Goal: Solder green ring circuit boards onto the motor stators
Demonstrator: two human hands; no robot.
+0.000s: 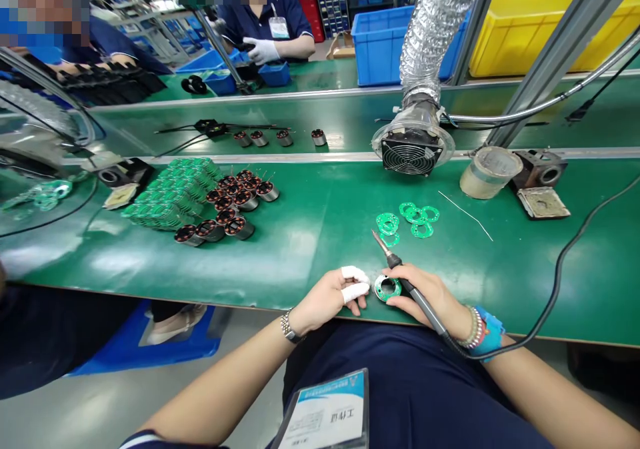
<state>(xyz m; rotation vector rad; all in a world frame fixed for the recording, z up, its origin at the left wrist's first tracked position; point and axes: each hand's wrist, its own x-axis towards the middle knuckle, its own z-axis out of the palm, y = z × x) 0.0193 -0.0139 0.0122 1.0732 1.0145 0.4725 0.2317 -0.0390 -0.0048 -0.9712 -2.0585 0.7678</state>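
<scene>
My right hand [433, 296] is closed around a soldering iron [423, 304], whose bare tip points up and left, away from me. The thumb and a finger of that same hand also rest on a green ring-shaped circuit board [382, 294] near the table's front edge; what lies beneath the board is mostly hidden. Just left of it, my left hand [333, 297] has white covers on two fingers, drawn together in a pinch. Anything between those fingertips is too small to make out. Several loose ring boards [421, 230] lie beyond the iron's tip.
Copper-wound motor stators [239, 228] stand at left beside stacked green boards [167, 196]. A fan on a foil duct [413, 152] hangs ahead. To the right are a round tub [487, 177], an iron stand [543, 176], a solder wire [465, 214] and the iron's cable [557, 282]. Co-workers sit opposite.
</scene>
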